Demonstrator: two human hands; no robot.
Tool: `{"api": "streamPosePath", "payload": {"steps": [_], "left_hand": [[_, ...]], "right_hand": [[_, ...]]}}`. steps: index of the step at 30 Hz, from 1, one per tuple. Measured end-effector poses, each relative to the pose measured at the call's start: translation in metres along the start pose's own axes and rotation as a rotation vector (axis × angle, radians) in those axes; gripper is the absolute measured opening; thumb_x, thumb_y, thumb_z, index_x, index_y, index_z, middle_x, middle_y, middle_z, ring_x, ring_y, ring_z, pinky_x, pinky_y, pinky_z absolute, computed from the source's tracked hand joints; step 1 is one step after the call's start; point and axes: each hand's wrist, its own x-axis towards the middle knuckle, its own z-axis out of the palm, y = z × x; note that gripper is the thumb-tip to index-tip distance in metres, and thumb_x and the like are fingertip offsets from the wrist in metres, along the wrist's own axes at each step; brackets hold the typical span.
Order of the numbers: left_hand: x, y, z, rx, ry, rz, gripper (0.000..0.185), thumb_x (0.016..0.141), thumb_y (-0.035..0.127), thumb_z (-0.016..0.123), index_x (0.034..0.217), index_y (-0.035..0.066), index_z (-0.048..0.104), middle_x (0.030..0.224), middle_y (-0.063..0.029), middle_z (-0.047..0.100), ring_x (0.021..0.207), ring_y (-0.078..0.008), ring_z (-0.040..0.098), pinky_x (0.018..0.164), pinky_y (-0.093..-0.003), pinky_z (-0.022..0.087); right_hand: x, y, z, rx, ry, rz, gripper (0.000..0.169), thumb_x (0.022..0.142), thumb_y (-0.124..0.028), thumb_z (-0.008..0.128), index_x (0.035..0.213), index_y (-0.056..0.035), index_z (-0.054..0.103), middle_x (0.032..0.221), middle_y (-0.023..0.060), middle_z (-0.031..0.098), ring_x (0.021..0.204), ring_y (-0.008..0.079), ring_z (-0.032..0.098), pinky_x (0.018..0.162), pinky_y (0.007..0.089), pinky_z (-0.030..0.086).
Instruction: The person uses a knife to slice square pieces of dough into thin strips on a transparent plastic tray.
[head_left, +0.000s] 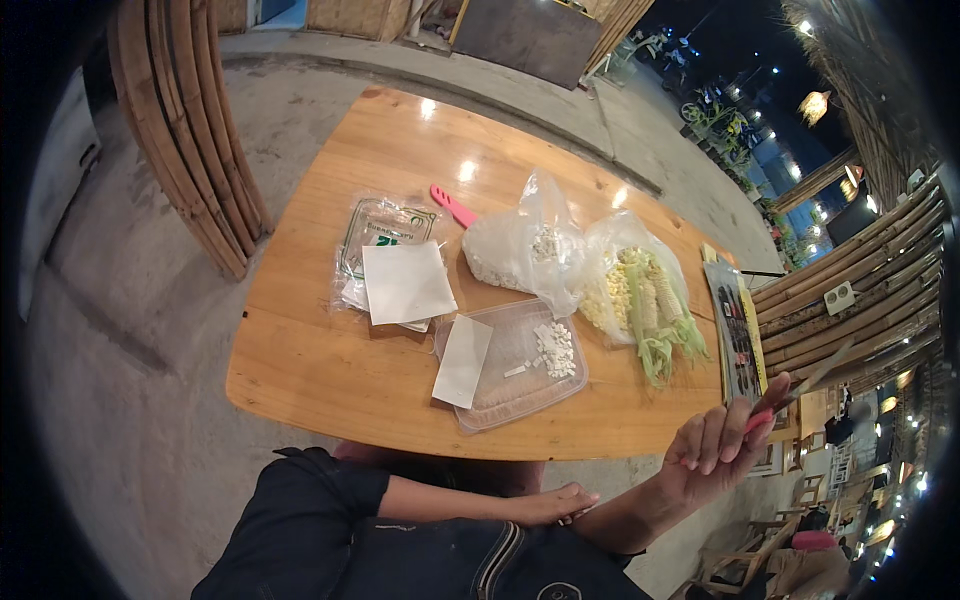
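Note:
Raised off the table's near right corner, my right hand (720, 442) grips a knife (821, 371) by its red handle, blade pointing up and right. My left hand (555, 504) rests low by my right forearm with its fingers curled; whether it holds anything cannot be made out. In front of me lies a clear plastic lid or shallow tray (517, 401) bearing small white cut pieces (555, 351) and a thin strip (516, 371). A white rectangular sheet (463, 361) lies across its left side. Square white sheets (409, 281) lie on a printed plastic packet (349, 247).
Further back on the wooden table (300, 360) are a bag of white pieces (495, 251), a pink slotted plastic piece (450, 204), and a bag of corn kernels (600, 300) beside stripped cobs with husks (652, 300). A flat printed item (735, 330) lies along the right edge.

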Motion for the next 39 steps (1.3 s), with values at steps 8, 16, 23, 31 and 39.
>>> {"api": "streamPosePath", "payload": {"steps": [8, 16, 23, 31, 39], "left_hand": [[-0.001, -0.007, -0.004, 0.356, -0.052, 0.282, 0.057, 0.112, 0.052, 0.025, 0.141, 0.004, 0.038, 0.120, -0.0261, 0.060, 0.115, -0.0401, 0.061, 0.103, -0.0472, 0.038], [0.002, -0.008, -0.018, 0.722, -0.222, 0.274, 0.071, 0.109, 0.061, 0.018, 0.154, 0.007, 0.030, 0.129, -0.0273, 0.058, 0.127, -0.0419, 0.052, 0.115, -0.0560, 0.025], [0.015, -0.031, -0.015, 0.461, -0.108, 0.486, 0.069, 0.111, 0.056, 0.013, 0.155, 0.006, 0.030, 0.122, -0.0239, 0.064, 0.129, -0.0404, 0.055, 0.118, -0.0652, 0.017], [0.008, -0.008, -0.026, 0.754, -0.365, 0.236, 0.071, 0.110, 0.057, 0.011, 0.161, 0.008, 0.024, 0.155, -0.0216, 0.047, 0.146, -0.0363, 0.041, 0.123, -0.0646, 0.008], [0.008, -0.025, -0.016, 0.584, -0.254, 0.425, 0.079, 0.107, 0.064, 0.009, 0.165, 0.010, 0.015, 0.167, -0.0154, 0.031, 0.156, -0.0323, 0.024, 0.123, -0.0644, 0.005]], "right_hand": [[-0.002, 0.003, 0.005, -0.059, -0.026, 0.046, 0.054, 0.111, -0.021, 0.046, 0.159, -0.0018, 0.030, 0.069, 0.0058, 0.050, 0.046, 0.0125, 0.043, 0.039, 0.0259, 0.042], [-0.003, 0.012, 0.001, -0.181, 0.017, 0.067, 0.052, 0.110, -0.021, 0.048, 0.154, 0.0038, 0.034, 0.066, 0.0058, 0.050, 0.043, 0.0115, 0.042, 0.035, 0.0259, 0.040], [-0.004, 0.013, 0.008, -0.309, 0.148, 0.014, 0.050, 0.109, -0.021, 0.051, 0.150, 0.0059, 0.040, 0.064, 0.0042, 0.050, 0.041, 0.0088, 0.040, 0.034, 0.0225, 0.035], [-0.007, 0.023, 0.017, -0.501, 0.302, -0.002, 0.052, 0.108, -0.023, 0.055, 0.147, 0.0088, 0.044, 0.061, 0.0021, 0.048, 0.041, 0.0070, 0.039, 0.035, 0.0214, 0.032], [-0.002, 0.022, 0.018, -0.480, 0.279, -0.013, 0.049, 0.108, -0.023, 0.055, 0.146, 0.0078, 0.047, 0.061, 0.0016, 0.049, 0.041, 0.0061, 0.038, 0.034, 0.0213, 0.031]]}}
